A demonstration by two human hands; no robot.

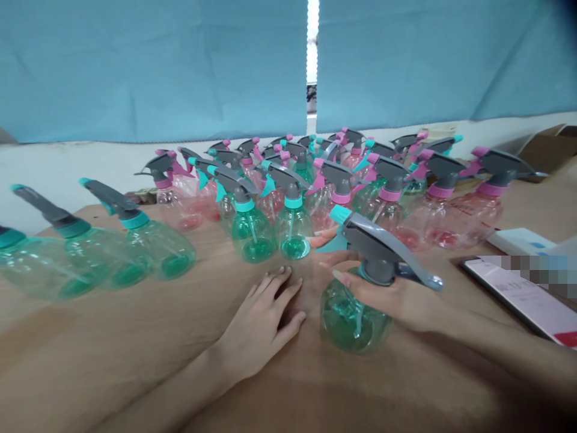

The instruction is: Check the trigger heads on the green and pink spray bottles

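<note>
Bottle (354, 337), green, spray-topped: grip of our right hand (390, 299) curls around neck; we best keep hold firm, base level. Left hand (260, 329): spread on table (148, 355).

Counter (171, 325): brown, wood-toned
Middle and back: a crowd of pink- and teal-collared spray bottles (341, 208), standing close together
Left side: three green spray bottles (157, 246) in a row
Near middle: left hand (256, 328), palm down, fingers (270, 287) spread
Right side: phone (518, 294), screen up; white box (525, 242) just behind it
</note>
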